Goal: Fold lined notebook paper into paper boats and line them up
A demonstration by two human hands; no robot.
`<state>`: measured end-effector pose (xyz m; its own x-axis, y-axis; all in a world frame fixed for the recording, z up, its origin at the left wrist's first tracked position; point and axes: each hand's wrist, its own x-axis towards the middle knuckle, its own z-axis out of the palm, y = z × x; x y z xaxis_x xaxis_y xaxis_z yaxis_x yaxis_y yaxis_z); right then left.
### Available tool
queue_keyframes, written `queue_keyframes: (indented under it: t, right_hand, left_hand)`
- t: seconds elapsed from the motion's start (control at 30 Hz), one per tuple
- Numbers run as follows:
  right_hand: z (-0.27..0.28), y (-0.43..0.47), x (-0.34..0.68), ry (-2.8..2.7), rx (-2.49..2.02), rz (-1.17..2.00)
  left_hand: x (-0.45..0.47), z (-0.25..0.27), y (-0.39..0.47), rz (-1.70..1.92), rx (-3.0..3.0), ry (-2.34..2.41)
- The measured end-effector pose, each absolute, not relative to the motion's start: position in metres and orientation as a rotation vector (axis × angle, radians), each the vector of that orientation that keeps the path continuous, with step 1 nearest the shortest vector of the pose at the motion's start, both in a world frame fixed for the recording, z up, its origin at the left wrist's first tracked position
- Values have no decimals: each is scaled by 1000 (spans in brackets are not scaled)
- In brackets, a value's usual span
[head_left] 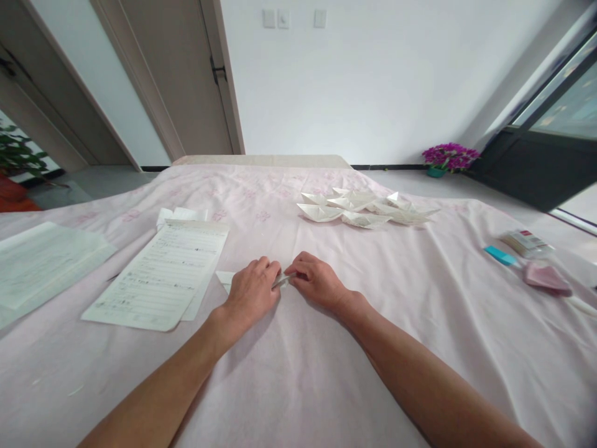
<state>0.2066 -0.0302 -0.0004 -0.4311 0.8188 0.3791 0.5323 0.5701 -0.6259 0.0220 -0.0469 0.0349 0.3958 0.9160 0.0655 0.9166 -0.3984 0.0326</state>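
Item: loose sheets (46, 264), pale and written on. Lying at the left edge of the pink cloth (289, 379), which is sagging into wrinkles.

Item: lined sheets (161, 274), stacked slightly askew. Lying between the loose sheets and the left hand (254, 285); small folded pieces (184, 215) are resting at their far end.

Item: left hand. Fingers are curling nearly closed, holding the folded paper (282, 280) at the cloth's middle; a white paper corner (224, 280) is showing beside it, whether of the same piece one cannot tell.

Item: right hand (317, 279). Thumb and forefinger are pinching the other end of the folded paper; the remaining fingers are bending inward.

Item: paper boats (321, 213), a cluster, overlapping. Standing toward the far edge, right of the middle.

Item: blue block (500, 255), clear packet (529, 242) and pink item (546, 278). Lying together near the right edge.

Risks, as judged: uneven pulling between the hands could be tearing or skewing the fold; the soft, creasing cloth could be blurring pressed lines; a forward-swinging right hand could be crushing boats.

Room: the lined sheets are crowding the left hand; a wide stretch of cloth is running from the right hand to the blue block, and more toward the near edge.
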Motion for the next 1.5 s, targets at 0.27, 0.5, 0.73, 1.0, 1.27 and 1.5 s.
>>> queue_keyframes:
  t: [0.27, 0.5, 0.73, 1.0, 1.27, 1.5]
  right_hand:
    - [1, -31, 206, -2137, -1105, 526]
    - [0, -31, 208, -2256, -1034, 464]
    - [9, -35, 209, -2372, -1029, 335]
    - [11, -33, 212, -2552, -958, 178]
    - [18, -39, 202, -2650, -1092, 26]
    - [15, -35, 205, -2589, -1061, 150]
  left_hand:
    - [21, 36, -47, -108, -2625, -1665]
    - [23, 33, -42, -130, -2639, -1612]
    - [19, 30, -39, -184, -2675, -1578]
    - [18, 28, -38, -210, -2675, -1550]
    - [19, 43, -27, -83, -2723, -1586]
    - [26, 51, -15, 29, -2743, -1541]
